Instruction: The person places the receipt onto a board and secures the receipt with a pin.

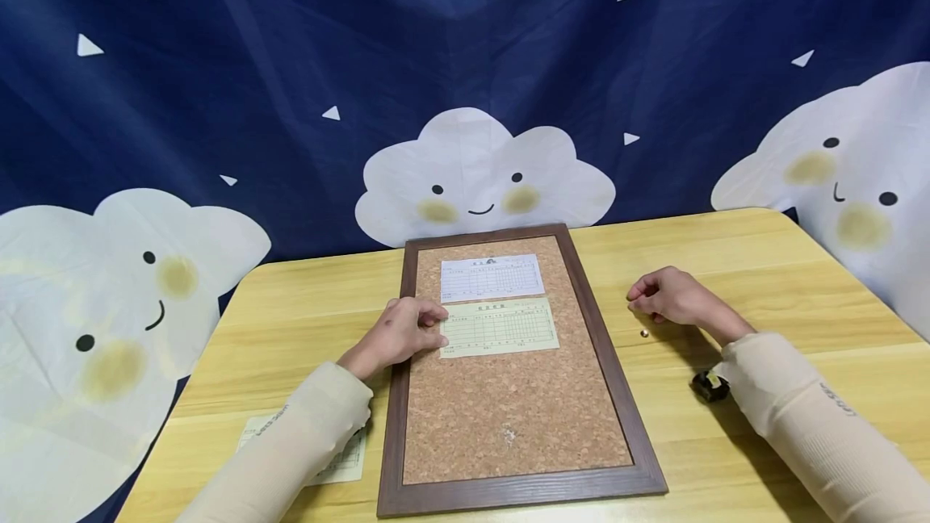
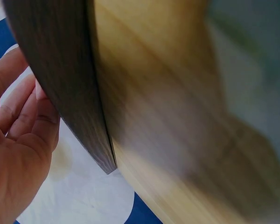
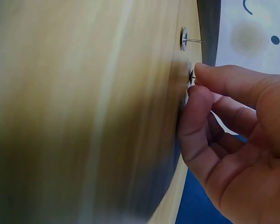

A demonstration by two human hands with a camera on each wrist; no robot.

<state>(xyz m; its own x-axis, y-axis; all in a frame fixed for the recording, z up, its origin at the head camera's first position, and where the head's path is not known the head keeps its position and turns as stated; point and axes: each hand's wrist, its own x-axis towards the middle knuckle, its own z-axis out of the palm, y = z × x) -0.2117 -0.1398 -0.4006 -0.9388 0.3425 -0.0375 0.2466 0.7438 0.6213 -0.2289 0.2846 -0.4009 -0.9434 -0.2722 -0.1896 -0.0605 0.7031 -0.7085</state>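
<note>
A cork board (image 1: 508, 418) in a dark wood frame lies on the table. On it a pale green form slip (image 1: 501, 333) sits below a bluish-white form slip (image 1: 490, 285). My left hand (image 1: 400, 331) reaches over the frame's left side, thumb and fingers spread and resting on the green slip's left edge; the left wrist view shows this hand beside the dark frame (image 2: 60, 60), the slip hidden. Right of the board, my right hand (image 1: 672, 297) pinches a thumbtack (image 3: 192, 76) close over the table. A second thumbtack (image 3: 184, 39) lies point up near it.
More form slips (image 1: 341, 458) lie on the table at the left, partly under the left sleeve. A small dark object (image 1: 710, 386) shows at the right wrist. Behind the wooden table (image 1: 327, 289) hangs a navy cloth (image 1: 291, 39) with clouds.
</note>
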